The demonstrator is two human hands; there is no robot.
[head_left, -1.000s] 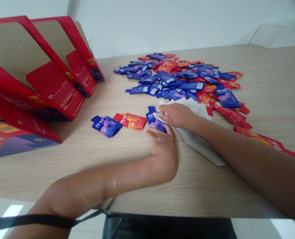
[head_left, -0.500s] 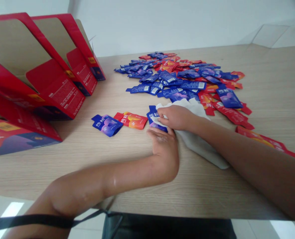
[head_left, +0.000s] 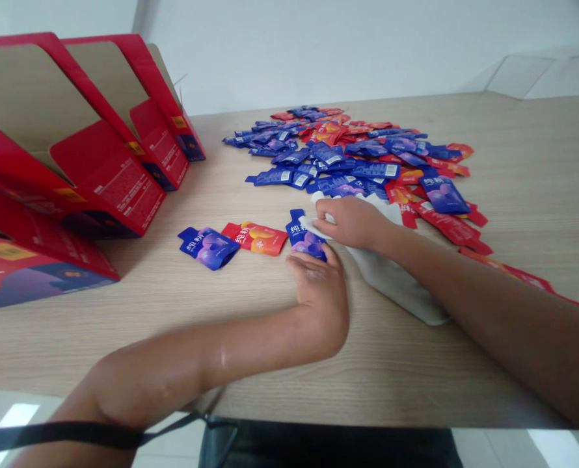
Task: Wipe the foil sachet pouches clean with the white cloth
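Observation:
My right hand (head_left: 352, 222) is closed around a white cloth (head_left: 391, 286), which trails back over the table under my forearm. A folded edge of the cloth touches the upper part of a blue drink pouch (head_left: 301, 236) lying flat. At that pouch's lower edge is my left hand (head_left: 321, 279), its fingers gripping the bottom against the table; some fingertips are hidden. Just left of this pouch a red-orange pouch (head_left: 259, 238) lies on its side. Beyond it is another blue pouch (head_left: 209, 247), its spout end pointing up and left.
A large heap of blue and red pouches (head_left: 328, 153) spreads across the back of the wooden table (head_left: 250, 364). Several open red cartons (head_left: 118, 182) stand at the left. More red pouches (head_left: 518, 270) lie at the right, partly behind my right forearm. A white wall borders the table's back.
My right hand with the cloth has shifted slightly up, away from my left hand, uncovering more of the blue pouch. My left hand stays at the pouch's lower edge.

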